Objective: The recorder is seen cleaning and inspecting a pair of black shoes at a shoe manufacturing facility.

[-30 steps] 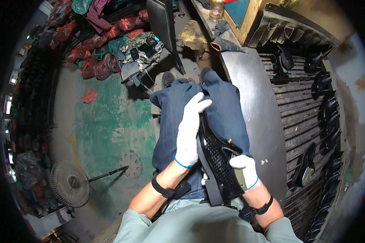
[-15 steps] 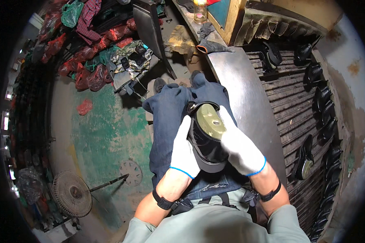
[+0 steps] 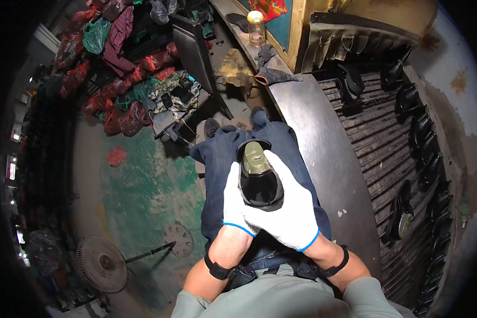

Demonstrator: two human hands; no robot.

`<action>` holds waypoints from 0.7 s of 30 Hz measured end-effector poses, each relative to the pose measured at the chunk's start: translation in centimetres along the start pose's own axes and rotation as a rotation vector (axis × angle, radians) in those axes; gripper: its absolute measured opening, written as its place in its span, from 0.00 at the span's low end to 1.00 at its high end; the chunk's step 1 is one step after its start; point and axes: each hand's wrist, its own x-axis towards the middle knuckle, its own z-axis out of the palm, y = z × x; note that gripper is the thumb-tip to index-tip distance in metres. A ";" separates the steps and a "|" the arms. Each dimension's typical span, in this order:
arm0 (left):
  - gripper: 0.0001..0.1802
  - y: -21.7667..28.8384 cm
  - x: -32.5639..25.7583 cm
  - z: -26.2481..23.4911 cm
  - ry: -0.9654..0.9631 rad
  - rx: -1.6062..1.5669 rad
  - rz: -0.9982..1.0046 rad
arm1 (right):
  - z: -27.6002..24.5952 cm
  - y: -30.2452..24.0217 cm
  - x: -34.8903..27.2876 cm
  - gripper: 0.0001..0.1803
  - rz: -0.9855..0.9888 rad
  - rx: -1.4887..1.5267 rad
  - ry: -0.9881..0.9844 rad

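A black shoe (image 3: pixel 261 192) is held between my two gloved hands, above my lap. An olive-green shoe last (image 3: pixel 255 160) sits in its opening, with a small hole in its top. My left hand (image 3: pixel 234 197), in a white knit glove with a blue cuff, is closed along the shoe's left side. My right hand (image 3: pixel 293 211), gloved alike, wraps the right side and the end nearest me, its fingers reaching up beside the last. The shoe's underside and some fingertips are hidden.
To the right runs a bare metal bench (image 3: pixel 328 143), and beyond it a slatted rack (image 3: pixel 373 159) holding several black shoes. Dark gloves (image 3: pixel 278 77) and a glass jar (image 3: pixel 256 33) lie farther up. A fan (image 3: pixel 102 265) stands at lower left; bagged bundles (image 3: pixel 135 117) pile at upper left.
The shoe has tilted and moved slightly left between my hands. My right hand has slid round its near end, close to my left wrist. The whole view has shifted a little.
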 end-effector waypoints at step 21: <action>0.43 1.7 0.1 -8.2 -0.300 -0.122 -0.103 | -1.4 1.5 1.3 0.57 -0.298 -0.139 -0.309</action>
